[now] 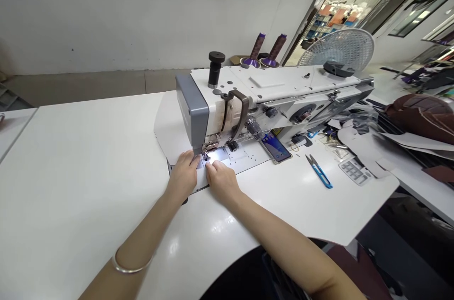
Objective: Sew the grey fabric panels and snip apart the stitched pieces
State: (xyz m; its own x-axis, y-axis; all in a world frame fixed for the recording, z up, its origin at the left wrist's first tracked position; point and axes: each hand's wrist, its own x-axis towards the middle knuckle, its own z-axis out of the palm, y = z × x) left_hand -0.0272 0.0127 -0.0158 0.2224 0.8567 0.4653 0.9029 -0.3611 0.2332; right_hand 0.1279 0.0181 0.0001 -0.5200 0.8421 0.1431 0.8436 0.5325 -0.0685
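Both my hands sit at the front of a white industrial sewing machine [269, 96], close under its needle and presser foot [205, 155]. My left hand [183, 175] and my right hand [222, 179] pinch a pale flat piece of material [200, 179] from either side of the foot. A small light shines on the stitching area. The fingertips hide part of the foot's base, and the white piece barely stands out from the white table [81, 181].
Right of the machine lie a phone [275, 147], blue-handled thread snips [318, 171], and paper patterns [358, 144] beside brown leather pieces [422, 115]. Several purple-based thread cones [257, 49] stand behind the machine, near a white fan [336, 49].
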